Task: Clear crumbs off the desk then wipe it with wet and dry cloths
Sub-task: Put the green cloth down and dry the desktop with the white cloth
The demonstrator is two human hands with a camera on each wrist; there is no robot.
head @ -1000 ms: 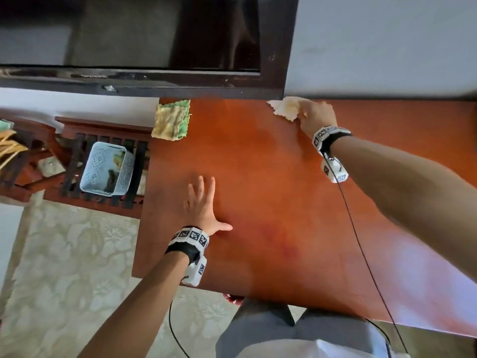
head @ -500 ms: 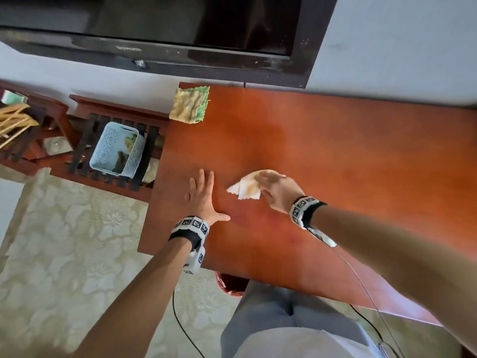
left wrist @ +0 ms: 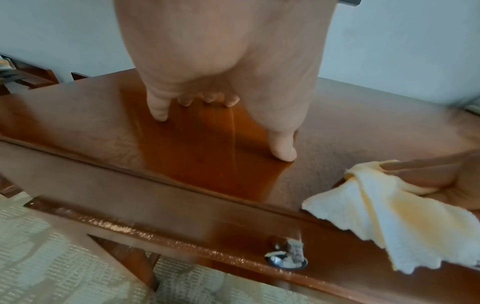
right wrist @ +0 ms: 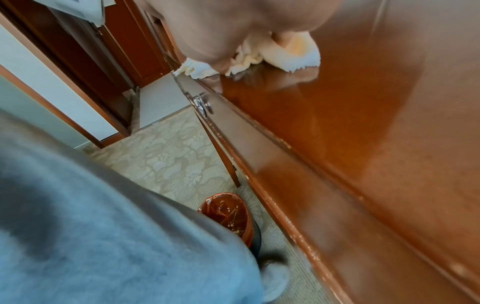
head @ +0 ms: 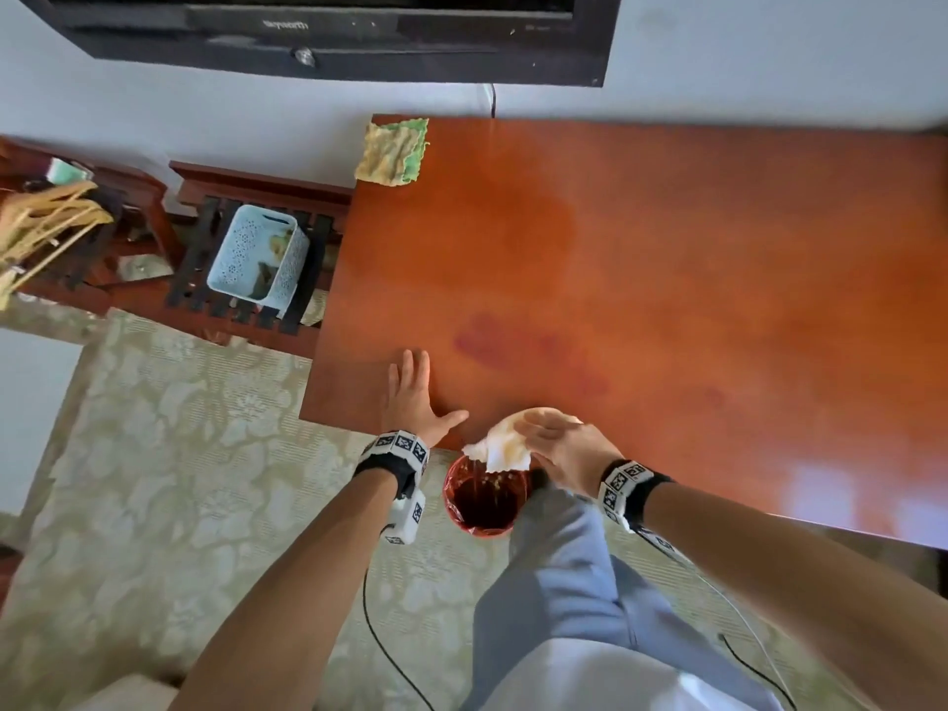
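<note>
My right hand [head: 559, 443] grips a pale yellow-white cloth [head: 500, 443] at the near edge of the reddish wooden desk [head: 667, 259]. Part of the cloth [left wrist: 384, 214] hangs over the edge above a red-lined waste bin [head: 485, 497] on the floor. Pale crumbs lie inside the bin [right wrist: 228, 211]. My left hand [head: 413, 397] lies flat on the desk near its front left corner, fingers straight. In the right wrist view the cloth [right wrist: 293, 51] bunches under my palm on the desk top. A second yellow-green cloth [head: 394, 152] lies at the far left corner.
A dark television [head: 333, 28] hangs on the wall above the desk. Left of the desk stands a slatted wooden rack with a pale blue basket [head: 256, 259]. A metal drawer knob [left wrist: 287, 258] sits on the desk front. My grey-trousered legs [head: 559, 572] stand by the bin on patterned carpet.
My right hand dragged the pale cloth from the far edge of the desk across to the near edge, over the bin. The left hand stayed flat; the head view tilted down.
</note>
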